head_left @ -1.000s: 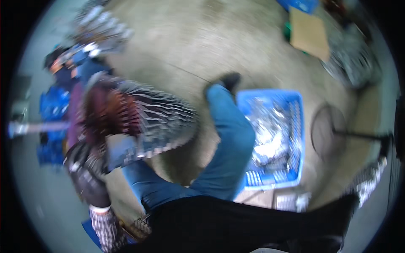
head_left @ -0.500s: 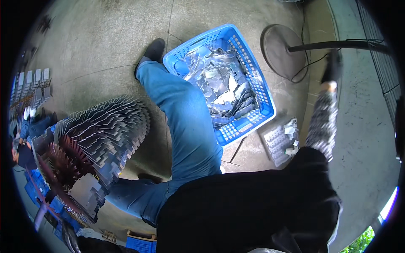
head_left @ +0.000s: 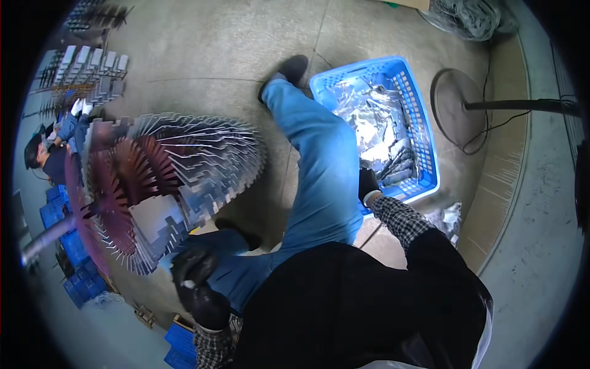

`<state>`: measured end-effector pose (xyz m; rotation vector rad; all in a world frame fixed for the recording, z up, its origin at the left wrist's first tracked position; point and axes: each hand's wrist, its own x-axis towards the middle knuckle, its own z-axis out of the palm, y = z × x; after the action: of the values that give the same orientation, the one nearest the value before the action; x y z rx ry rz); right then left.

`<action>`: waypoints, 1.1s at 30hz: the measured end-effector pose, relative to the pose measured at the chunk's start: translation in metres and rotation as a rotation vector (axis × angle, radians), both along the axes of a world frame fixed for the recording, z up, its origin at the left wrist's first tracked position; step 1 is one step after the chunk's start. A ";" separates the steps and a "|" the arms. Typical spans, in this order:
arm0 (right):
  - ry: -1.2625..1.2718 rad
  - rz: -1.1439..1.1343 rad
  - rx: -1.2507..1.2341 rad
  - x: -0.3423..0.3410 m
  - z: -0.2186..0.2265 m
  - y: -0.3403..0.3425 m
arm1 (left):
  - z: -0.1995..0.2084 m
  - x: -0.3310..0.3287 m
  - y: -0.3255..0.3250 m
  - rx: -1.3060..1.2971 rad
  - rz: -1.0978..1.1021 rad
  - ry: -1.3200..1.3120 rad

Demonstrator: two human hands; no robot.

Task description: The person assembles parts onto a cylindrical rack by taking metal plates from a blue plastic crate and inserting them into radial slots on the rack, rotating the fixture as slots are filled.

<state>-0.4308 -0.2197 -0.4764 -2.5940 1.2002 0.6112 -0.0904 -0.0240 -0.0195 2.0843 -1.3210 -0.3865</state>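
My left hand, in a black glove, is beside my left thigh below the round rack. It is smeared by motion, with a small pale spot on it that I cannot make out. My right hand, also black-gloved, is at the near left edge of the blue plastic basket, its fingers partly hidden. Thin, shiny, irregular metal sheets lie piled in the basket. To my left stands a round rack with reddish-brown slotted discs, filled with many thin grey step-edged plates fanned outward.
A round stand base with a pole and cable stands right of the basket, near the wall. Coiled wire lies at the far right. Another person works at the far left near blue crates. My legs straddle the floor between rack and basket.
My right hand has come from the far right by the stand down to the basket's edge. My left hand has come into view beside the rack. The whole view has shifted.
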 end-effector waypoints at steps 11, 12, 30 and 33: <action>-0.195 0.017 -0.052 0.019 -0.028 -0.027 | -0.028 0.006 0.077 0.114 0.129 0.111; -0.295 0.007 -0.146 0.019 -0.030 -0.015 | -0.031 0.005 0.076 0.138 0.105 0.103; -0.162 -0.195 0.052 -0.029 0.062 -0.075 | -0.049 0.031 0.090 0.269 -0.061 0.152; -0.894 -1.130 0.428 -0.025 0.185 -0.042 | -0.077 0.031 0.079 0.218 -0.173 0.201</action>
<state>-0.4555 -0.2614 -0.2912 -1.1927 1.5947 -0.4376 -0.0595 0.0551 -0.0962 2.0459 -1.3919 -0.8262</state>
